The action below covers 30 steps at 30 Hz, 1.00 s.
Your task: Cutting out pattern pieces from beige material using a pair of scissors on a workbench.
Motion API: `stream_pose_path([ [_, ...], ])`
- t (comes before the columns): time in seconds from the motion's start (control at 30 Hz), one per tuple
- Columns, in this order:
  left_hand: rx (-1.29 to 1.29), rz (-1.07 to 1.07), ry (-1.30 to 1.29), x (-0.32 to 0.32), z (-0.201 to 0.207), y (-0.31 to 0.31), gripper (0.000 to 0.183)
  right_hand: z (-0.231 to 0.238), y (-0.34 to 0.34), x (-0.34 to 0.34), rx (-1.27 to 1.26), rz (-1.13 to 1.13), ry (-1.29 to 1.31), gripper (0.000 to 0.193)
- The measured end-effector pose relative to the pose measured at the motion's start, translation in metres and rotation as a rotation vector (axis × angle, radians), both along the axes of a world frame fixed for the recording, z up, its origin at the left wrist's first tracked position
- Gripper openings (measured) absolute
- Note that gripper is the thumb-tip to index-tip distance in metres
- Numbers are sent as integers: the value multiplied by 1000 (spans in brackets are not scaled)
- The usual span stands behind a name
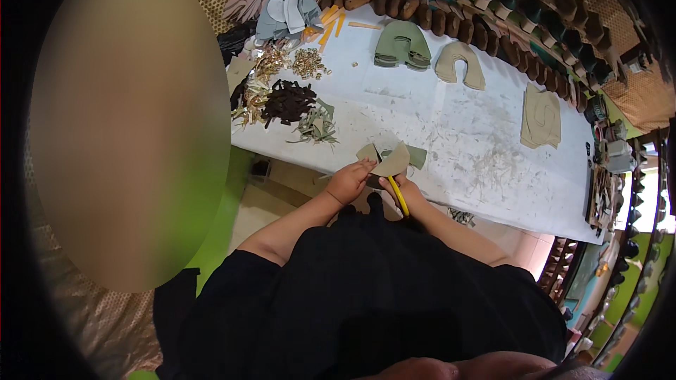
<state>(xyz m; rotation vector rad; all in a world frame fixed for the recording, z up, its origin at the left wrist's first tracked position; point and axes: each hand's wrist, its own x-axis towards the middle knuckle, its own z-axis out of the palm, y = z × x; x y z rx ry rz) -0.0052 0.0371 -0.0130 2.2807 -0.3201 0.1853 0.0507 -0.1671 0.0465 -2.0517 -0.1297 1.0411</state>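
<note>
At the near edge of the white-covered table, my left hand is closed on a curved beige cut piece, its fingers pressed on the left part. My right hand grips yellow-handled scissors just right of it. The blades are mostly hidden by the piece and my fingers. Behind the beige piece a green cut piece lies on the table. A heap of green scraps sits to the left of my hands.
Dark strips and small gold pieces are piled at the left. Stacked green cut pieces and beige U-shaped pieces lie farther back. More beige pieces rest at the right. Rows of shoe lasts line the far edge.
</note>
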Motion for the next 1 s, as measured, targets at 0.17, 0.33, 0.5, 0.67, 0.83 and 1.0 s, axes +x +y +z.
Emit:
stream_pose_path([
  [0.17,37,2,-5,0,10,-1,41,-8,-2,0,-24,10,-35,65],
  [0.33,249,-46,40,7,15,4,55,-27,-6,-3,76,-33,-29,64],
  [0.5,457,-82,79,21,7,8,72,-43,-8,-7,85,-41,-73,54],
  [0.67,460,-180,-65,24,2,12,71,-23,-8,-4,47,-30,-17,55],
  [0.83,465,-130,-68,21,-1,14,59,-13,-10,-5,130,-101,83,59],
  [1.0,355,-115,-112,20,1,11,49,-23,-13,-4,46,5,-11,66],
])
